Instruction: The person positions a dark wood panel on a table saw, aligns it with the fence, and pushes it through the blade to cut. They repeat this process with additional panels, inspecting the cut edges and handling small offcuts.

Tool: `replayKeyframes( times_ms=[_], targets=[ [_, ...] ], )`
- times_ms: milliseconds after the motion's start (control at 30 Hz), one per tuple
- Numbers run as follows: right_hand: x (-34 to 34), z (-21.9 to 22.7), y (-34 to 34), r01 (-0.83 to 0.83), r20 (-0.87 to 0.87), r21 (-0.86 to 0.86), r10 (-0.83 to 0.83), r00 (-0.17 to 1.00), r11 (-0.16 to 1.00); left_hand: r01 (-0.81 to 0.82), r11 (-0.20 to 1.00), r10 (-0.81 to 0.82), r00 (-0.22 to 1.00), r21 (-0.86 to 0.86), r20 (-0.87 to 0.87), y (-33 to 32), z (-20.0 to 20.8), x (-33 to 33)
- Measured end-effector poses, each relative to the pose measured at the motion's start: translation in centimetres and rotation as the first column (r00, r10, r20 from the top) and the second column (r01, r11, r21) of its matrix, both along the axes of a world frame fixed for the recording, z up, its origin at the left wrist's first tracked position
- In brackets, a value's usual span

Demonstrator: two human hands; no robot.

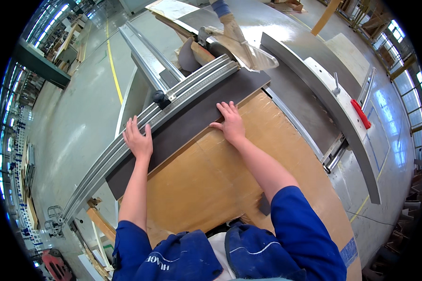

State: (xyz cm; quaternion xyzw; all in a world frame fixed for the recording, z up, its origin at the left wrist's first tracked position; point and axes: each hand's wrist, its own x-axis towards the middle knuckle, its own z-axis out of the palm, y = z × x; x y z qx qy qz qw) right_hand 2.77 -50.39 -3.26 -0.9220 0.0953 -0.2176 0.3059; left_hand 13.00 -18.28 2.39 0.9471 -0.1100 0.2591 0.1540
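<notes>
A long dark grey-brown board (187, 126) lies flat against a silver aluminium fence (199, 77) with a scale along it. My left hand (139, 141) rests with fingers spread at the board's left part, its fingertips reaching onto the fence. My right hand (230, 122) lies at the board's near edge, fingers extended on its dark face and thumb out to the side. Beyond the board's right end hangs a cloudy see-through saw guard (258, 55); any blade beneath it is hidden. A black knob (160, 97) sits on the fence between the hands and the guard.
A worn tan wooden panel (201, 187) spans the space before me. To the right are a metal saw table (300, 107), a curved-looking grey rail (321, 86) and a red handle (360, 114). Offcuts (197, 52) are piled behind the fence. A yellow line (112, 65) marks the floor.
</notes>
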Motion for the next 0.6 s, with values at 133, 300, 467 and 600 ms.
replayKeyframes(
  times_ms=[133,300,467,600],
  targets=[
    [0.0,-0.4,-0.5,0.021,-0.034,0.008,-0.02,0.999,1.0,-0.122,0.975,0.141,0.986,0.184,-0.094,-1.8,-0.2,3.0],
    [0.3,-0.1,-0.2,0.006,-0.007,0.004,-0.006,1.0,1.0,-0.177,0.959,0.173,0.984,0.224,0.036,-1.7,-1.5,3.8],
    [0.7,0.1,-0.5,0.009,0.029,-0.019,-0.008,1.0,1.0,-0.166,0.961,0.161,0.986,0.221,0.041,-1.8,-1.9,4.4],
    [1.2,0.3,-0.4,0.011,0.029,-0.011,-0.011,1.0,1.0,-0.166,0.961,0.158,0.986,0.219,0.052,-1.9,-1.8,4.8]
  ],
)
